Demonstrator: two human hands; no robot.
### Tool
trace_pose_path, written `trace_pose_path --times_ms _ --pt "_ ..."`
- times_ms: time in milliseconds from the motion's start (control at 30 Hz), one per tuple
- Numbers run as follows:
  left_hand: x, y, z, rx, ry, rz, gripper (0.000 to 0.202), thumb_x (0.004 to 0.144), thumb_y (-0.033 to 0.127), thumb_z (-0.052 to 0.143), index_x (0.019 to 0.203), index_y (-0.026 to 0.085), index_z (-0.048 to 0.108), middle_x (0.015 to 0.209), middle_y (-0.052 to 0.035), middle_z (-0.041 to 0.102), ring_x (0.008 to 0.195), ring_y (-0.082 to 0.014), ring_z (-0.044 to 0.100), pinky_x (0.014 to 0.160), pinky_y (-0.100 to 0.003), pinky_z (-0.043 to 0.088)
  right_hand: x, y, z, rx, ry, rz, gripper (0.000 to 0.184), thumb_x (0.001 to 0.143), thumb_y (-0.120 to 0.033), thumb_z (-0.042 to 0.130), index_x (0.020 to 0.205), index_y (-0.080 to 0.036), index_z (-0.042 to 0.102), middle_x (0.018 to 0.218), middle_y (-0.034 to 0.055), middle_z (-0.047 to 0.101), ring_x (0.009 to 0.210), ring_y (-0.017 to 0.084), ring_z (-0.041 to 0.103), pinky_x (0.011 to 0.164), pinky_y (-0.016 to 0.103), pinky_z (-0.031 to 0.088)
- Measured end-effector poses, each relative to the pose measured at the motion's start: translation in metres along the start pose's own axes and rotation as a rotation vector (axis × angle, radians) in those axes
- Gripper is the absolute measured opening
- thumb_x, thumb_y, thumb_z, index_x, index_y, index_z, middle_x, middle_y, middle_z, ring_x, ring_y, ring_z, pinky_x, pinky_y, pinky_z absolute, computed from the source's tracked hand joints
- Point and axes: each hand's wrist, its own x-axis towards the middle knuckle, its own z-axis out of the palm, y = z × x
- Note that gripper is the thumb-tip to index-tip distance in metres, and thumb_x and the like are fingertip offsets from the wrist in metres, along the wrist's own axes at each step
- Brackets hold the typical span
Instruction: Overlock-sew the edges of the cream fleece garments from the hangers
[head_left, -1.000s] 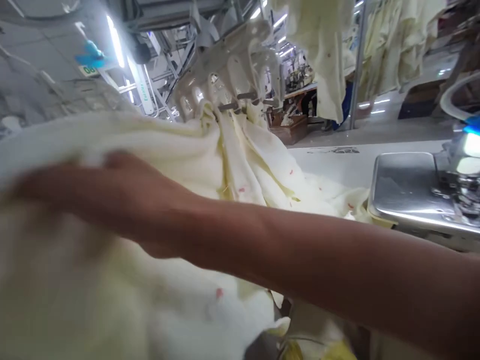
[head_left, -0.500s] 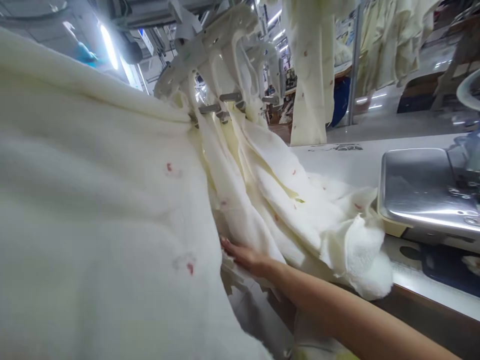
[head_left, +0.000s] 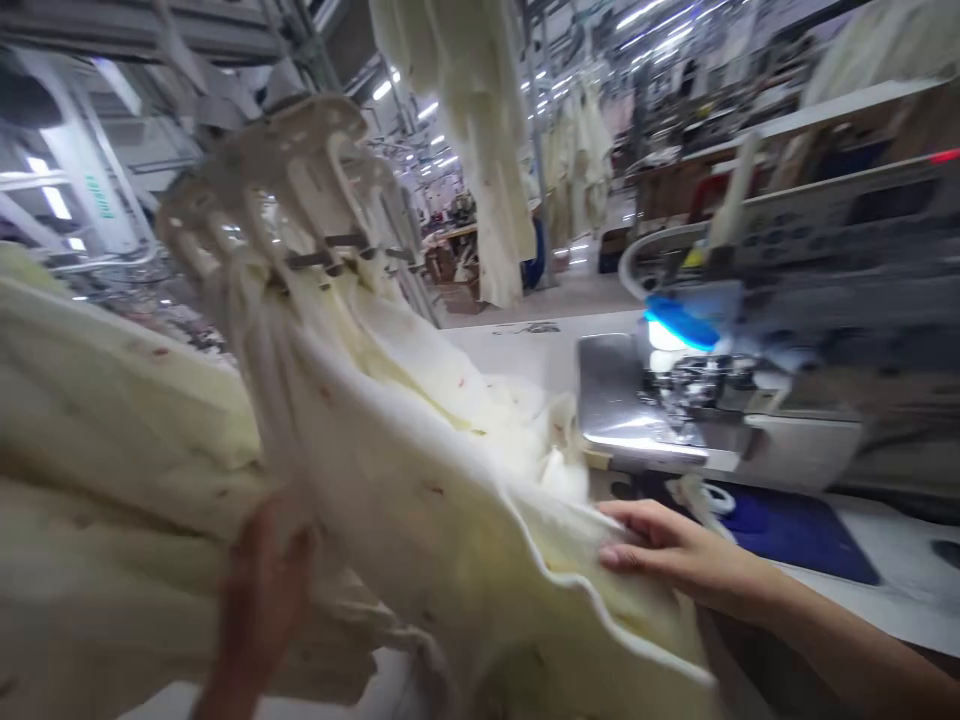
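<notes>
Cream fleece-like fabric with small red marks hangs from a clip hanger (head_left: 277, 190) and spreads toward the lower right. My right hand (head_left: 675, 555) pinches the edge of one fabric panel (head_left: 450, 500) between thumb and fingers, holding it out to the right. At lower left, my left hand (head_left: 266, 590) is smeared by motion and lies against the fabric; whether it grips any is unclear. Another cream fabric piece (head_left: 112, 420) hangs to the left of it. Part of the fabric bunches on the white table (head_left: 502, 350) behind the panel.
A sewing machine (head_left: 825, 270) with a lit blue-topped lamp (head_left: 682, 325) and a shiny metal plate (head_left: 611, 385) stands at right. A dark blue pad (head_left: 795, 530) lies before it. More cream pieces (head_left: 484, 150) hang beyond the table.
My view has swung right, bringing the sewing machine in. My right hand has moved from between the pieces to a panel's edge and drawn it rightward. My left hand has come into view.
</notes>
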Motion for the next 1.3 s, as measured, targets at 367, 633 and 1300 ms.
trace_pose_path --times_ms 367,633,1300 --pt "0.046 0.221 0.152 -0.291 0.011 1.009 0.012 0.083 0.009 0.049 0.077 0.017 0.056 0.087 -0.0015 0.065 0.089 -0.0148 0.060 0.093 -0.035 0.046 -0.026 -0.006 -0.040 -0.594 1.093 -0.192 0.022 0.082 -0.041 0.051 0.088 -0.020 0.051 0.061 -0.0035 0.052 0.054 0.014 0.046 0.054 0.024 0.035" --pt "0.073 0.240 0.187 -0.341 -0.195 0.698 0.021 0.079 0.011 0.046 0.096 0.015 0.057 0.119 -0.0102 0.059 0.113 -0.0212 0.053 0.101 -0.039 0.043 -0.001 0.006 -0.055 -0.743 1.475 -0.263 0.018 0.085 -0.035 0.046 0.095 -0.020 0.048 0.072 0.0019 0.059 0.059 0.019 0.056 0.056 0.029 0.041" --pt "0.120 0.266 0.179 -0.182 -0.632 0.509 0.023 0.091 0.033 0.036 0.073 0.021 0.045 0.063 0.0030 0.056 0.056 -0.0122 0.052 0.051 -0.025 0.024 -0.014 0.031 -0.033 -0.094 1.147 -0.241 0.026 0.085 -0.042 0.048 0.097 -0.020 0.042 0.051 -0.0064 0.045 0.044 0.010 0.036 0.042 0.019 0.025"
